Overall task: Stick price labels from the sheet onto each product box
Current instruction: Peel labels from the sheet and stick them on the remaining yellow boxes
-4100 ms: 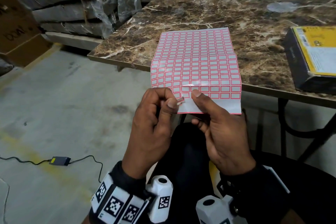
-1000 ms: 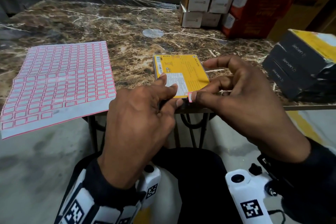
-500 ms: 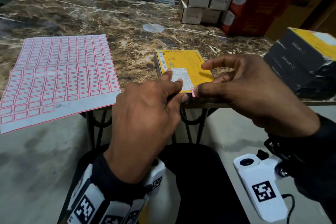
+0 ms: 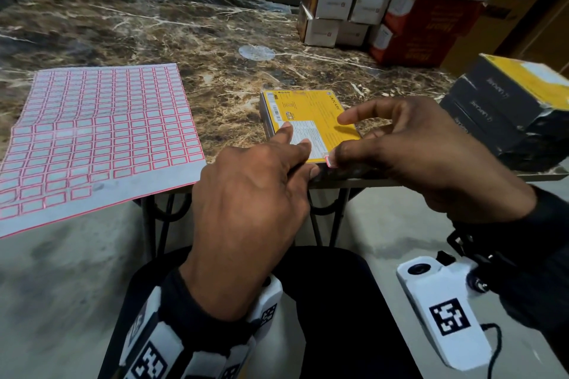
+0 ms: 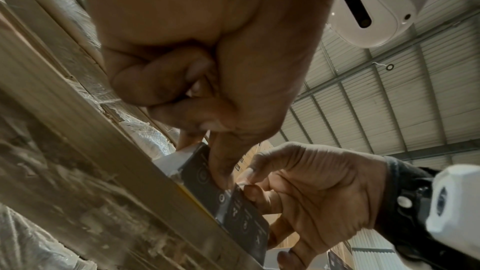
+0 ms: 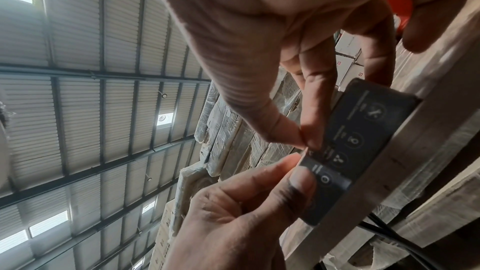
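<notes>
The yellow box [image 4: 309, 120] lies flat at the counter [image 4: 184, 34] edge, the sheet [image 4: 98, 138] well to its left. The left hand [image 4: 249, 197] grasps the box's near edge, thumb on its dark side. The right hand [image 4: 431, 157] pinches a label [image 4: 328, 160] against that edge.

Your head view is dim and soft, with motion blur on the floor [image 4: 61, 271] at near left and bending at the edges. Both wrist views are backlit by bright roof skylights [image 6: 165, 119], leaving your palms shadowed and blurred.
</notes>
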`<state>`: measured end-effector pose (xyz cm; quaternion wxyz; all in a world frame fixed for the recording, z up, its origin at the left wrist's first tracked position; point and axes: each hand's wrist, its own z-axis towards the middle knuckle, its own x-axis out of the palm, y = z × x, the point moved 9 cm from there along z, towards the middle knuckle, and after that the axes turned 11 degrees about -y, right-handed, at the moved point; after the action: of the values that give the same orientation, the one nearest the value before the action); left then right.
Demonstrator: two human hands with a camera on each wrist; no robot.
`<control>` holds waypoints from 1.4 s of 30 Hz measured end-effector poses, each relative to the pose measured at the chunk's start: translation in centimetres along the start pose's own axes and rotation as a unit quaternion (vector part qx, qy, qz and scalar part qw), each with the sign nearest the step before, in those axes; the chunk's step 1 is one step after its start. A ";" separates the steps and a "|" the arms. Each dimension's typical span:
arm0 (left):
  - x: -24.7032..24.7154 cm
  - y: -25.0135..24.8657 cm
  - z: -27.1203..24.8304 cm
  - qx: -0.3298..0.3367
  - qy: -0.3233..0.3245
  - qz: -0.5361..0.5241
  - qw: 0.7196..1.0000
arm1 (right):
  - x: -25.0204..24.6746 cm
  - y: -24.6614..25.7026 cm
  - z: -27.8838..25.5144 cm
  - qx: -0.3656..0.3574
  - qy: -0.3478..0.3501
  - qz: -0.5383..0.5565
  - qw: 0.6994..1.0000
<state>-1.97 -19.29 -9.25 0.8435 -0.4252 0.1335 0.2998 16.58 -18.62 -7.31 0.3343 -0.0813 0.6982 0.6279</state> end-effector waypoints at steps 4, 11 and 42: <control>-0.1 0.0 -0.1 0.008 -0.004 -0.001 1.000 | 0.2 0.1 0.3 0.004 -0.004 -0.011 1.000; -0.1 0.2 -0.1 0.009 0.001 0.013 1.000 | 0.3 -0.3 0.3 0.000 0.007 0.009 1.000; -0.4 0.4 0.0 0.054 0.039 0.026 0.997 | -0.6 -1.8 -1.7 0.062 -0.022 0.142 0.988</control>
<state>-2.55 -19.27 -9.32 0.8517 -0.3863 0.1928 0.2970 17.33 -20.78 -8.46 0.2614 0.0528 0.7325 0.6263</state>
